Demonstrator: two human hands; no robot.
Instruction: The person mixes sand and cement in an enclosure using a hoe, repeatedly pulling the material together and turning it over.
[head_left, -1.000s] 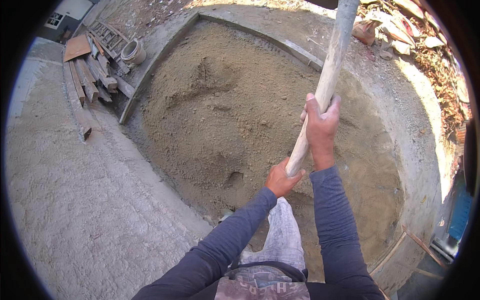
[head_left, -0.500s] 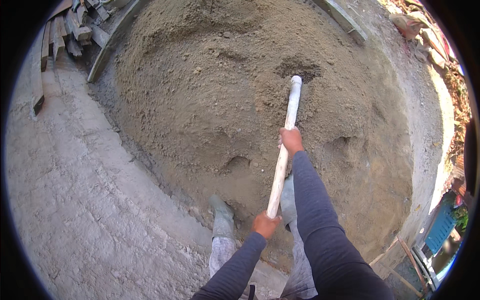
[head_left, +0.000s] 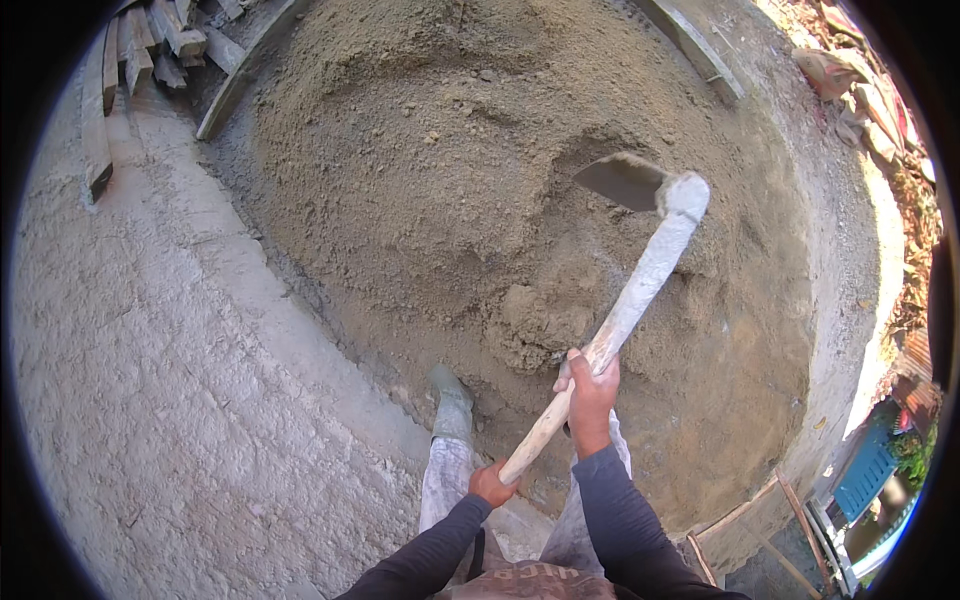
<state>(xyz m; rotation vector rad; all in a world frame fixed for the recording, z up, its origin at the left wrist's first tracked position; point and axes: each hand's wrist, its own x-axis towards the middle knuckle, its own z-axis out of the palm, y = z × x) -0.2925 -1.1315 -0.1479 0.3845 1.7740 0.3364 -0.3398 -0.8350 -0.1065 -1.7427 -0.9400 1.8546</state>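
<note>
Both my hands grip the pale wooden handle of a hoe (head_left: 640,275). My left hand (head_left: 493,484) is closed round the handle's lower end, close to my legs. Farther up, my right hand (head_left: 588,392) wraps the shaft near its middle. The hoe head is at the far end, its dark metal blade (head_left: 625,181) pointing left above a hollow in the brown sand (head_left: 400,220). A loose clump of sand (head_left: 540,325) lies just beyond my right hand.
My boot (head_left: 452,403) stands at the sand's near edge. Rough grey concrete (head_left: 200,400) spreads to the left. Wooden boards (head_left: 96,140) are stacked at the far left; planks (head_left: 690,50) border the heap's far side. A blue plastic item (head_left: 866,474) and sticks lie at right.
The hoe has come up and back toward me, its head swinging right and its blade now showing out of the sand. Both hands moved nearer my body, and a sand clump was dragged closer.
</note>
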